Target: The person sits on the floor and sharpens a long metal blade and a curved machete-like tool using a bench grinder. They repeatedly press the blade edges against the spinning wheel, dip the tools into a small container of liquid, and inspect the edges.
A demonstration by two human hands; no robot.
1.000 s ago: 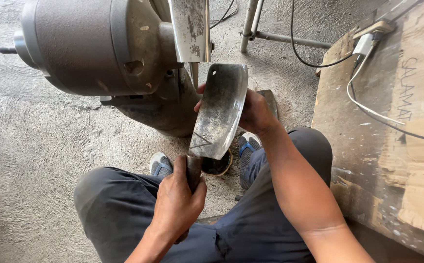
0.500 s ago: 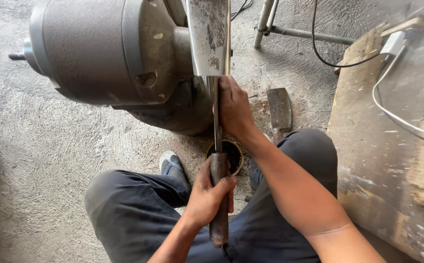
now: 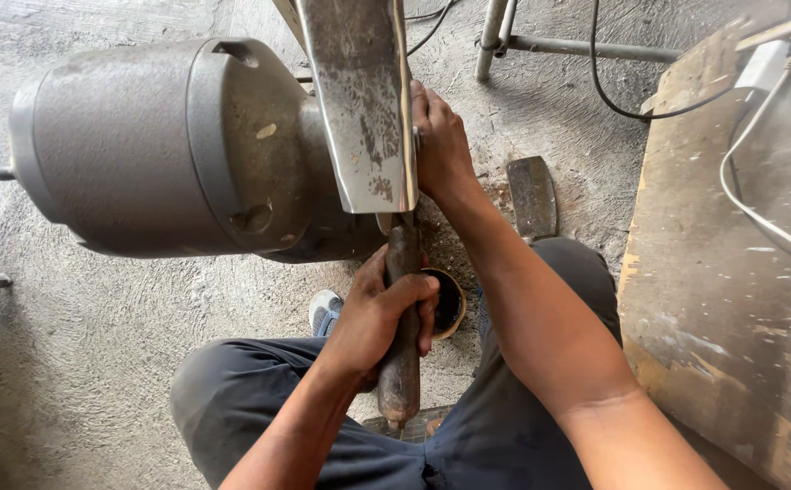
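The left hand (image 3: pixel 379 313) is gripping the tool's brown handle (image 3: pixel 402 318) with clenched fingers; the right hand (image 3: pixel 439 141) is pressing its blade against the grey grinder (image 3: pixel 168 145), fingers hidden.

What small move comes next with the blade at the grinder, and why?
Probably ease the blade edge gently toward the grinder: the left hand grips the handle and the right hand braces the blade's side, so both hands look set.

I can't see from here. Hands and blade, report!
Left hand wrapped round handle. Right hand pressing blade by motor. Spare blade on floor.
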